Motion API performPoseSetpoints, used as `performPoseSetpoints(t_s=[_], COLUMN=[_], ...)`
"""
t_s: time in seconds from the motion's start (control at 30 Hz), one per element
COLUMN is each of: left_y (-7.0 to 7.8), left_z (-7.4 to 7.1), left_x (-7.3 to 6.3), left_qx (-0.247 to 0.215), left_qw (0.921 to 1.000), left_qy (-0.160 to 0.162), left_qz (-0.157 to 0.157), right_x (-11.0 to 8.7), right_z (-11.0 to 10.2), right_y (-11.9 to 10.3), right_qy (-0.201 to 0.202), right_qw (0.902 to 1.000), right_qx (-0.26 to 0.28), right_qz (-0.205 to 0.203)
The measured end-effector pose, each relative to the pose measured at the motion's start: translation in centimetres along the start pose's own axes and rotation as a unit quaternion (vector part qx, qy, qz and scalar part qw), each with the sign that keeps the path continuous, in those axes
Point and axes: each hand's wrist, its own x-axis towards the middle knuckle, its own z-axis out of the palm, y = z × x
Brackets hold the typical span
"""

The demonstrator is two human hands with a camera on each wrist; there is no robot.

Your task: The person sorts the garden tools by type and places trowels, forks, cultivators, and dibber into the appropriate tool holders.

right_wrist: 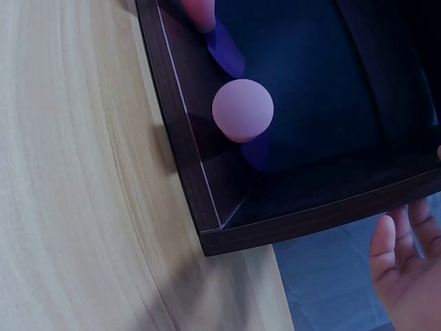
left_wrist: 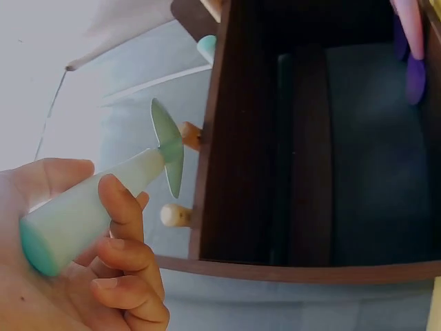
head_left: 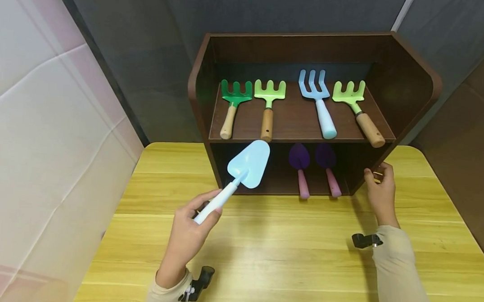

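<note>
My left hand (head_left: pixel 190 230) grips the white handle of a light blue garden trowel (head_left: pixel 250 162), holding it in front of the lower shelf's left part. In the left wrist view, the fingers curl round the handle, which has a teal end. My right hand (head_left: pixel 380 193) is at the right outer side of a dark brown two-tier shelf (head_left: pixel 299 38); its fingertips rest against the side panel. Two purple trowels with pink handles, a left one (head_left: pixel 303 183) and a right one (head_left: pixel 333 182), lie on the lower tier. Their blades are in shadow.
On the upper tier lie a dark green hand rake (head_left: pixel 228 119), a lime hand rake (head_left: pixel 267 120), a light blue hand fork (head_left: pixel 324 116) and another lime rake (head_left: pixel 368 127). The shelf stands on a wooden table (head_left: pixel 282 252) against grey fabric (head_left: pixel 180 76).
</note>
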Motion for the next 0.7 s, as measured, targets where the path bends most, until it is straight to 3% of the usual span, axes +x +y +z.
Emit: performPoseSetpoints(t_s=[0.37, 0.7], left_y=[-2.0, -3.7], left_z=[0.8, 1.5], left_x=[-0.1, 0.7], left_qx=[0.005, 0.017], left_qw=[0.9982, 0.9963], left_qy=[-0.009, -0.003], left_qz=[-0.059, -0.084], right_x=[-0.1, 0.0], right_z=[0.0, 0.1], right_y=[-0.1, -0.1], right_qy=[0.006, 0.006], right_qw=[1.0000, 0.9999], right_qx=[0.007, 0.004], right_qz=[-0.002, 0.010])
